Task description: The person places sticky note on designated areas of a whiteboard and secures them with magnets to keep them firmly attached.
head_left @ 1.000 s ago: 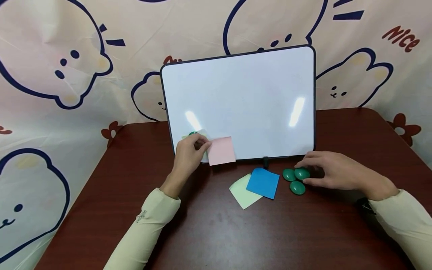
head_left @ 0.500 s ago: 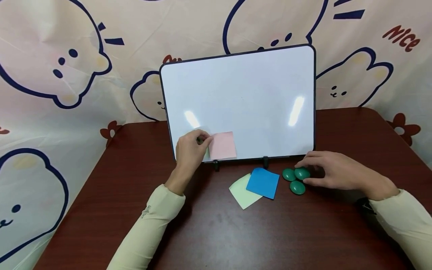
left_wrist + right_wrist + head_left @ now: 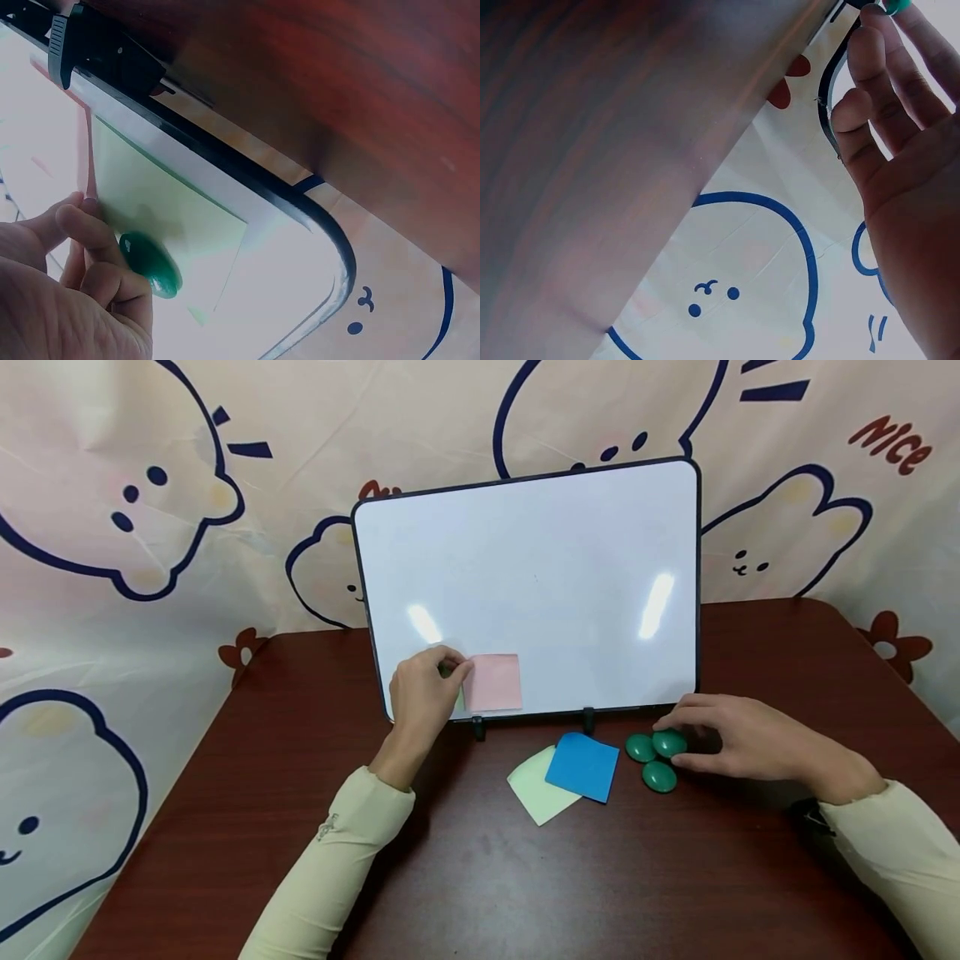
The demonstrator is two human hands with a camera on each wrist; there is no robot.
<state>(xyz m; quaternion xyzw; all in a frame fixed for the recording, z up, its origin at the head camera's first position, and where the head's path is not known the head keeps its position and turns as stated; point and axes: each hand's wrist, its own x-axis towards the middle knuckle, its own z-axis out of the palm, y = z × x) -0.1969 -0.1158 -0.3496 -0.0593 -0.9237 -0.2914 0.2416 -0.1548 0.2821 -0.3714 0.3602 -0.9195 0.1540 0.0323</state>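
My left hand (image 3: 426, 693) pinches the left edge of a pink sticky note (image 3: 493, 682) against the lower left of the whiteboard (image 3: 525, 577). Beside it, in the left wrist view, a pale green note (image 3: 169, 195) lies on the board under a green oval magnet (image 3: 150, 264); my curled fingers are close to that magnet. On the table my right hand (image 3: 742, 739) holds one green magnet (image 3: 669, 743) between thumb and fingers. Two more magnets, a left one (image 3: 641, 748) and a front one (image 3: 659, 777), sit close by. The right wrist view shows only a sliver of green at the fingertips.
A blue note (image 3: 582, 767) overlaps a pale green paper note (image 3: 542, 787) on the dark wooden table (image 3: 480, 885), in front of the board. Black clip feet (image 3: 479, 728) support the board's lower edge. A patterned cloth (image 3: 315, 435) hangs behind.
My left hand has shifted slightly right and up, bringing the pink note up flat against the board and uncovering a clip foot. My right hand stays at the magnets.
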